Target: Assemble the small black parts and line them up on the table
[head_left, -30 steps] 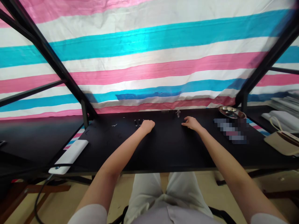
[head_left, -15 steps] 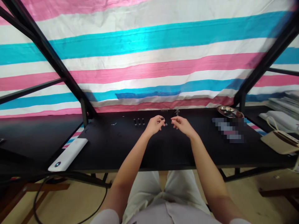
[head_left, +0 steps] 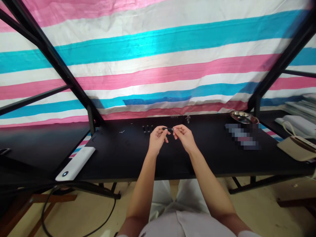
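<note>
A short, thin black cylinder (head_left: 169, 128) spans the gap between my two hands above the black table. My left hand (head_left: 157, 139) pinches its left end between thumb and fingers. At the other end, where a pale tip shows, my right hand (head_left: 184, 137) is closed on it, and the fingers hide part of that end. Similar small black cylinders (head_left: 147, 128) stand in a row just beyond my left hand. Farther back are a row of tiny metallic pieces (head_left: 174, 117) and a small cluster of shiny parts (head_left: 188, 119).
A long white device (head_left: 76, 163) lies at the left of the black table (head_left: 118, 154), near a thin white piece (head_left: 121, 132). At the right are a steel dish (head_left: 244, 117), a blurred-out packet (head_left: 242, 136) and a beige case (head_left: 295, 148). Striped sheeting hangs behind.
My hands have come together from apart and now both hold the black cylinder between them. The right hand has moved left. The view has shifted slightly.
</note>
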Demonstrator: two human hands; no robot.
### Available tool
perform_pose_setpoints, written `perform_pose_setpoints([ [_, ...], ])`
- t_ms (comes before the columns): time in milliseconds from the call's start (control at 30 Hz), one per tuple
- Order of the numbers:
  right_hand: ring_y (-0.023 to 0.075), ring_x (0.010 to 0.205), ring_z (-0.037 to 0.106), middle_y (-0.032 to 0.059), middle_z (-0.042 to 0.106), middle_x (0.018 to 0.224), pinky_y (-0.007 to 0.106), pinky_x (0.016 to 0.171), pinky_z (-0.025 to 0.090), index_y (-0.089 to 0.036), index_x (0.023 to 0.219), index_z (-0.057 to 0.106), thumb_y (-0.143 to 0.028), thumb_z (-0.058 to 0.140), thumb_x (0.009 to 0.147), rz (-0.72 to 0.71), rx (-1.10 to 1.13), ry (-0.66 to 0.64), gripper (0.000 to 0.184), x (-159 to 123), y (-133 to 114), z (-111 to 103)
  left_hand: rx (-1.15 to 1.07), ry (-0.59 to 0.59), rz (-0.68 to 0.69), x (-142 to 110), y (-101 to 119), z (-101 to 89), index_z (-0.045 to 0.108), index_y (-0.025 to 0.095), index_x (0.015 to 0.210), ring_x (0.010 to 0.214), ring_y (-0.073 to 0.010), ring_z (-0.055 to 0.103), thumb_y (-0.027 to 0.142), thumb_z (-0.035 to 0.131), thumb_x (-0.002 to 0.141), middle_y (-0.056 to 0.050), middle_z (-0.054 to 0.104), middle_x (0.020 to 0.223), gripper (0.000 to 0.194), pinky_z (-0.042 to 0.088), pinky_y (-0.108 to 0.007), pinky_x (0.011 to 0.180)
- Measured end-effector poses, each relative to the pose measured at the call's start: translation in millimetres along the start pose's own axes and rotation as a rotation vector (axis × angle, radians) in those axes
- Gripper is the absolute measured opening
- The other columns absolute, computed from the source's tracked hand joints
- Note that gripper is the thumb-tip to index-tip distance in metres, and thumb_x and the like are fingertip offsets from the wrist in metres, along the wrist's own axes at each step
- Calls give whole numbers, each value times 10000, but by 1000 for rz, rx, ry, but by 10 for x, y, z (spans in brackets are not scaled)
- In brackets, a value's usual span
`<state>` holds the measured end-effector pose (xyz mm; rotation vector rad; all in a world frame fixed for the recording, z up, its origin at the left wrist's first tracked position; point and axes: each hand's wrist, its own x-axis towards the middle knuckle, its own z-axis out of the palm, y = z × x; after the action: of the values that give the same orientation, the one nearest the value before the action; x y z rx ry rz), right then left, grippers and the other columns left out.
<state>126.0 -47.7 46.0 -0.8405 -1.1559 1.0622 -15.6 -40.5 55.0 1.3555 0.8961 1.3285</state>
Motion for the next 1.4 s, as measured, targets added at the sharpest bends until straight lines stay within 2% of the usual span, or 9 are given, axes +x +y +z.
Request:
perform_pose_setpoints([
  [100,82,502,482,-23,570,631,246,525,404,-195,822,583,-421,632,724,-17,-18,-11,251,-16,-20,-6,-17,46,2,-29,12,-31,526,138,935,400,-38,491,412,605,731,-11,615,710,350,350,-164,384],
  [267,85,513,487,-18,573,647,253,539,411,-187,862,584,-414,615,738,6,-94,-84,261,-27,-52,-57,-30,52,9,-66,20,-62,536,131,919,405,-38,493,392,619,726,-17,618,709,335,342,-157,377],
  [567,100,573,510,10,585,693,246,544,427,-166,879,623,-399,608,725,92,-379,-332,280,-90,-212,-199,49,31,-44,-153,88,-116,560,128,855,407,-46,490,366,639,715,-8,623,647,287,347,-165,391],
  [833,70,479,348,-60,416,521,210,473,288,-168,855,630,-424,567,751,52,-592,-351,283,-138,-199,-149,80,1,-30,-213,50,-74,560,120,868,420,-49,503,360,636,718,-40,650,721,293,355,-166,387],
  [967,74,483,359,-57,427,513,212,485,282,-168,817,637,-383,556,759,40,-734,-390,237,-97,-227,-236,120,50,-26,-225,66,-109,556,123,847,393,-43,480,371,644,706,-19,634,666,298,350,-161,374],
  [1033,79,491,374,-52,439,517,216,496,290,-167,797,640,-381,556,758,35,-785,-359,233,-70,-255,-292,144,52,-24,-235,77,-129,552,127,825,373,-37,457,377,647,701,0,615,624,295,351,-159,366],
  [1167,78,508,365,-49,430,561,215,501,297,-170,853,625,-402,542,771,0,-662,-301,260,-66,-322,-284,186,-62,-55,-257,67,-136,533,132,784,376,-39,456,361,657,694,16,596,578,275,368,-157,379],
  [1267,77,511,362,-53,416,573,212,495,299,-171,864,603,-401,550,769,-1,-544,-369,255,-105,-347,-176,210,-152,-76,-265,36,-115,515,138,758,382,-43,466,361,621,727,0,617,611,250,356,-155,372],
  [1400,77,515,387,-53,447,583,210,503,320,-179,841,548,-392,537,779,10,-497,-401,222,-145,-318,-54,258,-157,-64,-270,11,-92,525,147,801,381,-50,475,359,544,781,-10,630,676,214,347,-162,355],
])
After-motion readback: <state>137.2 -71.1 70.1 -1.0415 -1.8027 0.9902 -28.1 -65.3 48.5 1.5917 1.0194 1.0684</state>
